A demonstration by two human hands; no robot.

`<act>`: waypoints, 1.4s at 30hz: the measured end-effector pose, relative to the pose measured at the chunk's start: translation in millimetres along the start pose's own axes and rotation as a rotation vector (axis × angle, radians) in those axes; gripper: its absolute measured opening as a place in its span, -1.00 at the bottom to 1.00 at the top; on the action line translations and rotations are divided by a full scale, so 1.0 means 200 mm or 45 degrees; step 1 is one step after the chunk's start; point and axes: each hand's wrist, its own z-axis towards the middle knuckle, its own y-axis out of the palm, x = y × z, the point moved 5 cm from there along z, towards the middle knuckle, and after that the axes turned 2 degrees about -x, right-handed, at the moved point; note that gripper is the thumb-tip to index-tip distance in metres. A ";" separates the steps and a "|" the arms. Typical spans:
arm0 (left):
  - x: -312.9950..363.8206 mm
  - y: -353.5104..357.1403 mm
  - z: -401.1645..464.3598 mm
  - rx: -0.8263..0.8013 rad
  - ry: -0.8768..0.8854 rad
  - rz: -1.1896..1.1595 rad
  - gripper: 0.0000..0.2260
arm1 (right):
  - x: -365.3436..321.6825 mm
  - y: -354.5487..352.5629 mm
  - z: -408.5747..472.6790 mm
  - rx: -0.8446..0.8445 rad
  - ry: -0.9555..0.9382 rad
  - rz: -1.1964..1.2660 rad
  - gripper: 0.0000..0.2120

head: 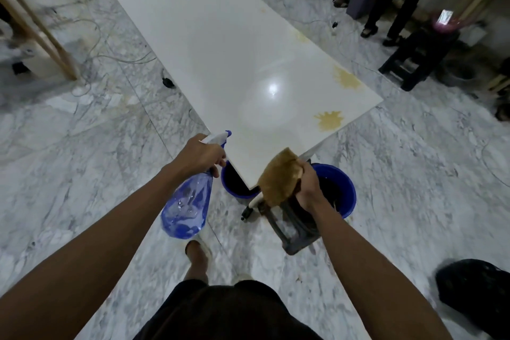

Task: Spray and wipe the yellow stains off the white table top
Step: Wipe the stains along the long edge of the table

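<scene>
L hand [201,153] grips blue spray bottle [187,201]; R hand [309,183] clutches brown cloth [278,179] at stained white table top [220,63].

Left hand [200,154] grips spray bottle [187,201]; right hand [307,185] holds cloth [278,179]; stains [329,120] on table [220,63]

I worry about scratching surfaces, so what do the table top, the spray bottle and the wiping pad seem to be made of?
Table top: hard, glossy white, perhaps laminate or stone; it mirrors a ceiling light.
Spray bottle in the left hand: clear blue plastic; you see through it.
Wiping pad in the right hand: soft brownish cloth or sponge, matte and bending; which one is unclear.
</scene>
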 end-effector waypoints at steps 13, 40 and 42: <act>0.16 -0.71 0.50 0.167 0.066 -0.055 -0.86 | -0.47 1.10 0.48 -0.491 -0.085 0.218 -0.49; 0.91 -2.84 2.37 0.330 0.088 -0.085 -0.82 | -1.49 3.58 2.46 -0.728 -0.024 0.196 -0.48; 1.00 -2.99 2.51 0.378 0.089 -0.078 -0.82 | -1.57 3.77 2.62 -0.740 -0.003 0.214 -0.48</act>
